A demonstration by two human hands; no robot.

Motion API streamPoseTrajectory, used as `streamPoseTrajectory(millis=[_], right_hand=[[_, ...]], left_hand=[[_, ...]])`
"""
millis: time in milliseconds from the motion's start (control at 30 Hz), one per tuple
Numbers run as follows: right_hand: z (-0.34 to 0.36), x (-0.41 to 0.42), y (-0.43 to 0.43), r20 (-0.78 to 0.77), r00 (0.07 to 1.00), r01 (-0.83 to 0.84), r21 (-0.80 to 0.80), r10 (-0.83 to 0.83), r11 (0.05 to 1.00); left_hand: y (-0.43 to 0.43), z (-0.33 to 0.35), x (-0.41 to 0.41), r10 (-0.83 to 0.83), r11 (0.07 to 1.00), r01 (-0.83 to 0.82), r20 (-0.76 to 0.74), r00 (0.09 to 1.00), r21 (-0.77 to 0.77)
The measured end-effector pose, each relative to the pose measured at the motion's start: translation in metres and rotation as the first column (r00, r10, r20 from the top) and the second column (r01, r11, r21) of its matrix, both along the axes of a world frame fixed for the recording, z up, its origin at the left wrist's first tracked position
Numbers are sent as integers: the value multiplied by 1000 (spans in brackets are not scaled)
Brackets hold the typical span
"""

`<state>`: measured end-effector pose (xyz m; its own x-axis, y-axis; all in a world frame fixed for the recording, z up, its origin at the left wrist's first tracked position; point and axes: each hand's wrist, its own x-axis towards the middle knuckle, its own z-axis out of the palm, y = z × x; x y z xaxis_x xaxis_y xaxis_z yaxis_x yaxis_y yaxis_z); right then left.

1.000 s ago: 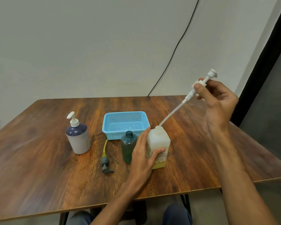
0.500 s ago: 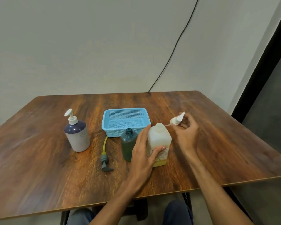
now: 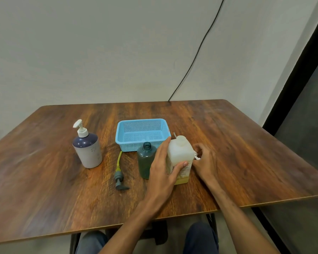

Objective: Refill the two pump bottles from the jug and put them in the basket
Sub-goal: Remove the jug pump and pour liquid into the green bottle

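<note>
The square translucent white plastic jug (image 3: 179,154) stands uncapped, with a thin yellow layer at its base. It is gripped round the body by the left hand (image 3: 162,173), presumably to steady it. The right hand (image 3: 205,162) is curled on a white pump head (image 3: 196,157) low beside the jug, apparently to be set aside. The open dark green bottle (image 3: 145,160) stands just left of the jug, before the light-blue mesh basket (image 3: 121,142) — pouring is judged next.
</note>
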<state>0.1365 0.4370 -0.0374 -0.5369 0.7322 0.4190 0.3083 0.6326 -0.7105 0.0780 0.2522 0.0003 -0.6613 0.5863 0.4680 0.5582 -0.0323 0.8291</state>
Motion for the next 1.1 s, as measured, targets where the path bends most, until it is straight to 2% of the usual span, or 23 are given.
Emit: streamPoseTrajectory(millis=[133,367,533,767,833,900,1033,1100], right_hand=[[13,9,-8,12,999,-33,-26,33,999],[45,33,-44,-305,951,-97,-180,38,979],[48,41,-78,-453,876,-312,-264,168,913],[38,33,-102,-457,827,-500,-329,328,801],[35,27,-103,-441,827,-510,-332,348,793],[33,23,-102,-426,839,-494,-334,339,803],[29,18,-97,-389,875,-423,-323,289,847],[29,16,-96,-378,886,-398,-320,269,860]], left_hand=[[-1,3,2,11,1000,-11,-14,1000,1],[-9,7,8,77,997,-77,-97,992,1],[-36,9,12,157,986,-147,-148,976,77],[-59,4,0,357,913,-333,-64,932,237],[-58,0,-8,382,907,-366,-41,923,211],[-54,-7,-18,362,926,-360,3,932,118],[-48,-23,-38,262,960,-253,59,963,-118],[-46,-27,-45,219,964,-203,83,972,-171]])
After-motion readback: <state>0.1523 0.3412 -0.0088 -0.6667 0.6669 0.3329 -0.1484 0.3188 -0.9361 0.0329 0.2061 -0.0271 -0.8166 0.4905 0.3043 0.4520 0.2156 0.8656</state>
